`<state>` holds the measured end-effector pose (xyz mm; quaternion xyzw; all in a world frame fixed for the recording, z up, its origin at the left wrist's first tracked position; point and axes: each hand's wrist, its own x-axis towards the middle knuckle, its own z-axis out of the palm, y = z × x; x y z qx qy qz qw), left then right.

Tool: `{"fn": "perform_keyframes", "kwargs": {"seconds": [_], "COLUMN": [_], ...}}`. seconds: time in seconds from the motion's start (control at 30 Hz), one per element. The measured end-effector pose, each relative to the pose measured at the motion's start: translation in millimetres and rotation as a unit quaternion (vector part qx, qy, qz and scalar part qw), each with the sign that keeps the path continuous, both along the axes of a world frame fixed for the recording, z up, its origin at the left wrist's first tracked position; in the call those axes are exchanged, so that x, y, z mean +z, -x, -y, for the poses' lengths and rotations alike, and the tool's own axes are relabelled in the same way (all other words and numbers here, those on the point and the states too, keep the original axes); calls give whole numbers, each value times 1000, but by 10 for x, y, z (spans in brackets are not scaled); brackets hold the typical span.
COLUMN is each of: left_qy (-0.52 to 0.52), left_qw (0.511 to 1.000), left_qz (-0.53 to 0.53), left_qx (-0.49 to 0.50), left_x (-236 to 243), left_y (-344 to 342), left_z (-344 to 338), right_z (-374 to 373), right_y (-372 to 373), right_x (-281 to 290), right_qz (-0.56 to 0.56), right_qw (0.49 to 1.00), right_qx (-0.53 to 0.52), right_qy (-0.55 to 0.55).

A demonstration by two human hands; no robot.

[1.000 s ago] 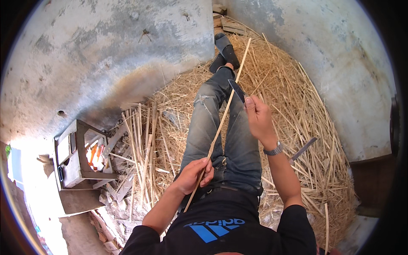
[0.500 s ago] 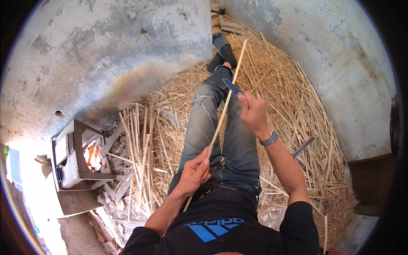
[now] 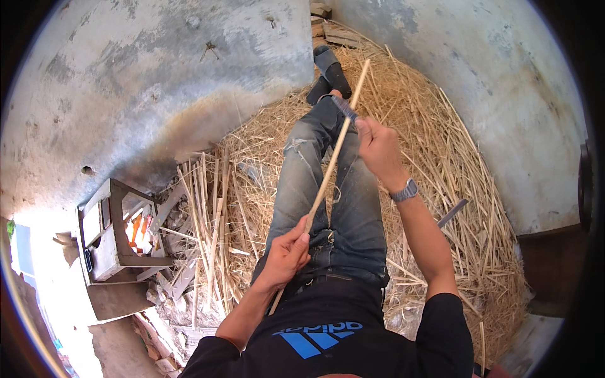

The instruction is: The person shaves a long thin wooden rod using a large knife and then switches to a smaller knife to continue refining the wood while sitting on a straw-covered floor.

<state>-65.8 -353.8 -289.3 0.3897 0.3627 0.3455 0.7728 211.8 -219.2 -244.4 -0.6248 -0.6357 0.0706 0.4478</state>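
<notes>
A long, thin strip of pale wood or bamboo (image 3: pixel 329 169) slants from my waist out over my jeans toward my feet. Near its lower end my left hand (image 3: pixel 287 257) is closed around it, thumb on top, with a short tail showing below the fist. My right hand (image 3: pixel 382 154), a watch on its wrist, grips a knife whose handle is hidden in the fingers. The dark blade (image 3: pixel 343 108), slightly blurred, lies across the strip near its far end. A thin curl of shaving (image 3: pixel 337 194) is on my jeans beside the strip.
Straw-like shavings and loose strips (image 3: pixel 435 170) cover the floor around my legs. Upright strips (image 3: pixel 211 214) stand at the left, beside a wooden frame stand (image 3: pixel 126 258). A dark flat bar (image 3: pixel 452 213) lies right of my forearm. Grey walls (image 3: pixel 157 75) enclose the far side.
My right hand and the knife have moved farther along the strip, toward its far end. My left hand keeps its place on the strip. A curl of shaving now shows on my jeans.
</notes>
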Motion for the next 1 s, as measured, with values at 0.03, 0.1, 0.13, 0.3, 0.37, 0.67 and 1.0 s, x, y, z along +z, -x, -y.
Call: {"fn": "perform_keyframes", "kwargs": {"seconds": [0.03,0.1,0.13,0.3,0.37,0.67,1.0], "left_qy": [-1,6,3,26,19,-25,1], "left_qw": [1000,1000,1000,999,999,1000,999], "left_qz": [9,26,16,6,8,-5,-21], "left_qx": [-7,-1,6,40,40,7,43], "left_x": [-16,36,59,91,157,14,5], "left_y": [-23,-62,-65,-30,-8,-69,-15], "left_z": [27,-26,-90,-192,-212,-85,-234], "right_z": [2,20,98,605,801,-17,728], "right_y": [12,73,170,653,826,150,910], "right_x": [20,47,-9,-466,-543,-43,-653], "right_qz": [0,3,6,-38,-117,-11,-58], "right_qw": [1000,999,996,983,972,999,984], "right_qx": [-1,46,88,177,204,13,168], "right_qy": [-1,-14,-28,-20,30,-50,-6]}}
